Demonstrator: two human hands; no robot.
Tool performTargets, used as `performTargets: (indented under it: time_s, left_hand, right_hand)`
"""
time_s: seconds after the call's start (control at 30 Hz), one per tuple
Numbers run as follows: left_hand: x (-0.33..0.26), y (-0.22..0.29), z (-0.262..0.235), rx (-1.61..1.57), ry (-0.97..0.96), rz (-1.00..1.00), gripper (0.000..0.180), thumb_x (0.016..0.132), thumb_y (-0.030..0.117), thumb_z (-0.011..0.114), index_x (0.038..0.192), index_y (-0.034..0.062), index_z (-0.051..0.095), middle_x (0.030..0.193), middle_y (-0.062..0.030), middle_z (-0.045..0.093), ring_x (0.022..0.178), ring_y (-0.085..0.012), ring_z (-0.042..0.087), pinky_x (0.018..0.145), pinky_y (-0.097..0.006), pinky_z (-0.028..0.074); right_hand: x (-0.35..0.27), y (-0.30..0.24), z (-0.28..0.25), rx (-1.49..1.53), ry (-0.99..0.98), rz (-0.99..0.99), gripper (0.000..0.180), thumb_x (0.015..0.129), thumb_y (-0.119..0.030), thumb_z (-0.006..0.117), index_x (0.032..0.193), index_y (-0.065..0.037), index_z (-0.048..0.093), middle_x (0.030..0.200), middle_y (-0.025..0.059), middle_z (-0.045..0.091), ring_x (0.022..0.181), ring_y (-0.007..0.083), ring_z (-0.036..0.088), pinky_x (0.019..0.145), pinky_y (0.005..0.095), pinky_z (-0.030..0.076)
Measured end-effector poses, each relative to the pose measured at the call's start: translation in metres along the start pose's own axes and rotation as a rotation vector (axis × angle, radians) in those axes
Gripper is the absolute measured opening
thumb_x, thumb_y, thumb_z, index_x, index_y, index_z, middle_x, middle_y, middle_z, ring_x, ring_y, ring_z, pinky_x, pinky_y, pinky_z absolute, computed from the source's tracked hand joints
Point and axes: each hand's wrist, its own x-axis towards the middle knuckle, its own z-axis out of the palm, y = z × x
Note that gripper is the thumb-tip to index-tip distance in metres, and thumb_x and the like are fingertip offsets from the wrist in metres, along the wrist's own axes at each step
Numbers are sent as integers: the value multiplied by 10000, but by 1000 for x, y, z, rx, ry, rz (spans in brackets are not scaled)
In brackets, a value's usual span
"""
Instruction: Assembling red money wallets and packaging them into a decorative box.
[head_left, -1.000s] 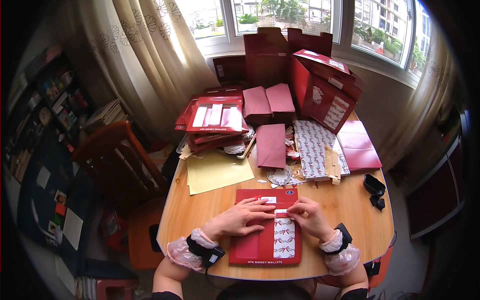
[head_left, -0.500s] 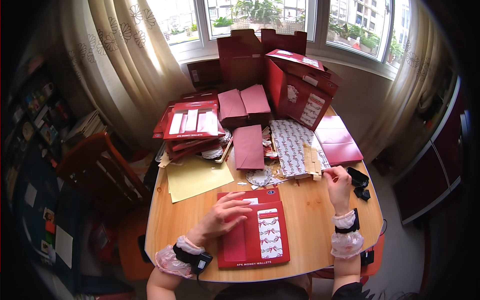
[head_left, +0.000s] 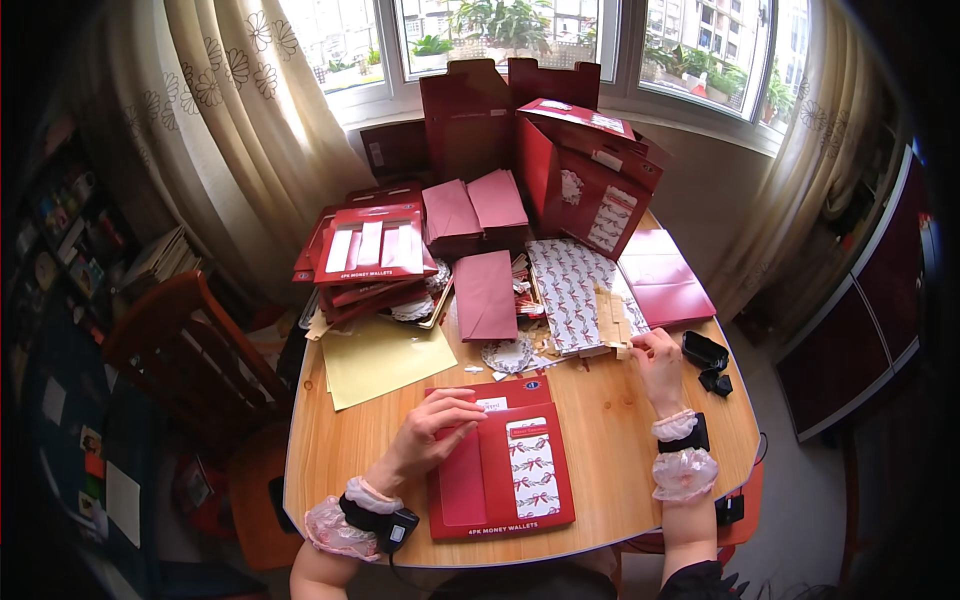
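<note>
A red printed card folder (head_left: 500, 512) lies at the front of the table. It has a plain red panel on its left and a white strip with a bow pattern (head_left: 532, 465) on its right. My left hand (head_left: 432, 430) is over the folder's upper left, fingers stretched forward and thumb beneath, holding nothing visible. To the right, my right hand (head_left: 658, 362) has its fingertips pinched together at the lower end of some tan strips (head_left: 611, 318). What lies between those fingertips is too small to make out. The strips rest on a bow-patterned sheet (head_left: 570, 290).
Yellow paper (head_left: 385, 362) lies left, beside piled red folders (head_left: 375, 245). Pink envelopes (head_left: 485, 297) stand in the middle, with larger red boxes (head_left: 585, 190) behind. A pink-red stack (head_left: 665, 275) and a black case (head_left: 705, 350) sit at the right edge.
The whole view has shifted slightly. My left hand's fingers have drawn closer together above the folder. My right hand stays by the tan strips, its fingertips a little closer to them.
</note>
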Motion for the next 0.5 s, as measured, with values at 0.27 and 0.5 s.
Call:
performTargets:
  time_s: [0.27,0.5]
  left_hand:
    - [0,0,0,-5,-13,-4,200,854,-25,702,1032,59,739,1043,-92,724,1159,-300,626,988,-399,511]
    - [0,-1,0,-2,-13,-5,202,850,-27,701,1032,53,734,1034,-96,721,1143,-296,633,974,-392,518]
  right_hand:
    - [3,6,4,29,-31,-27,121,805,27,700,924,43,715,871,160,660,772,298,667,691,365,526]
    - [4,9,7,130,-13,-24,101,810,40,703,908,54,721,833,152,658,724,268,663,654,341,518]
